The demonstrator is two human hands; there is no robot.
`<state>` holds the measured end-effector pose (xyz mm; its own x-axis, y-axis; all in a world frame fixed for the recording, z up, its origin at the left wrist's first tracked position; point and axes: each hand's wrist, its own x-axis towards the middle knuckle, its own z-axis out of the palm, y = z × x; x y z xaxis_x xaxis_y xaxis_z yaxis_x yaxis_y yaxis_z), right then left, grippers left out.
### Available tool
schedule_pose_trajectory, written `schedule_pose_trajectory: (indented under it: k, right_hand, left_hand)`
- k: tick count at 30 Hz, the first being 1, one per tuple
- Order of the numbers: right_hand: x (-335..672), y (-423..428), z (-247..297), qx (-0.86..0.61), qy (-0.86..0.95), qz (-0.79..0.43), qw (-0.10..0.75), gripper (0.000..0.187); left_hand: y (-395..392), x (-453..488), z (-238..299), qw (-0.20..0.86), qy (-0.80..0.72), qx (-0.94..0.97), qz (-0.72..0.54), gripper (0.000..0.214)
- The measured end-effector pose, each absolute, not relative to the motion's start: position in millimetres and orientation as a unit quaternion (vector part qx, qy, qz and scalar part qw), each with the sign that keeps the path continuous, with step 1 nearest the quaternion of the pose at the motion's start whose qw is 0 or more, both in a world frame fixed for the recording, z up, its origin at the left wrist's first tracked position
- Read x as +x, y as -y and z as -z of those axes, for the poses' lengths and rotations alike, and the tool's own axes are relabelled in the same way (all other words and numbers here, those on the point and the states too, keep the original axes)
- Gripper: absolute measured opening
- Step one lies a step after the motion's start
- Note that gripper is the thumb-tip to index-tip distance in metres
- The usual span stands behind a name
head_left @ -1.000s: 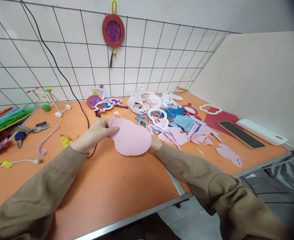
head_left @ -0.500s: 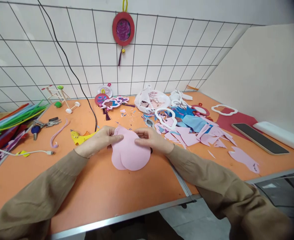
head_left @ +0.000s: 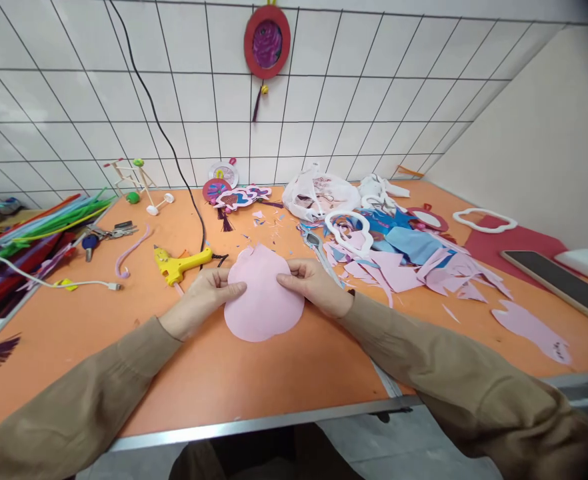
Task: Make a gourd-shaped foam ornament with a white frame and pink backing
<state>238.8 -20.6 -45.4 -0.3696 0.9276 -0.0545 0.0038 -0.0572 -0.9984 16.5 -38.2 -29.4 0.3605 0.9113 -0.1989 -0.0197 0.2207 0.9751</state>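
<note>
A rounded pink paper cutout (head_left: 263, 303) with a small point at its top is held up over the near middle of the orange table. My left hand (head_left: 208, 293) pinches its left edge, thumb in front and fingers behind. At the upper right edge, my right hand (head_left: 317, 285) grips it the same way. Both hands are closed on the paper, and the fingertips behind it are hidden. Just beyond my left hand lies a yellow glue gun (head_left: 177, 263). Scissors (head_left: 319, 250) lie beyond my right hand.
Pink and blue paper scraps (head_left: 399, 267) are heaped at the right, with a white cloud-shaped frame (head_left: 349, 233) on them. A phone (head_left: 559, 283) lies farther right. Keys (head_left: 90, 245), a cable (head_left: 54, 283) and pipe cleaners (head_left: 49, 227) are at the left. A plastic bag (head_left: 319, 193) sits behind.
The pink paper, earlier showing two overlapping lobes, now appears as one broad rounded shape. My hands are slightly farther apart at its edges. The view has shifted, so the glue gun shows more fully.
</note>
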Motion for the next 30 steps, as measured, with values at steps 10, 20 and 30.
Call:
schedule_pose_trajectory:
  k: [10,20,30]
  right_hand:
    - [230,40,50,-0.405,0.742,-0.416,0.334,0.021]
    - [226,44,45,-0.424,0.693,-0.449,0.372,0.02]
    - [229,38,51,-0.41,0.62,-0.504,0.44,0.028]
  left_hand:
    - [45,28,29,0.562,-0.433,0.509,-0.487,0.031]
    - [43,21,30,0.606,-0.417,0.467,-0.491,0.048]
    - [48,24,43,0.646,-0.415,0.463,-0.442,0.037]
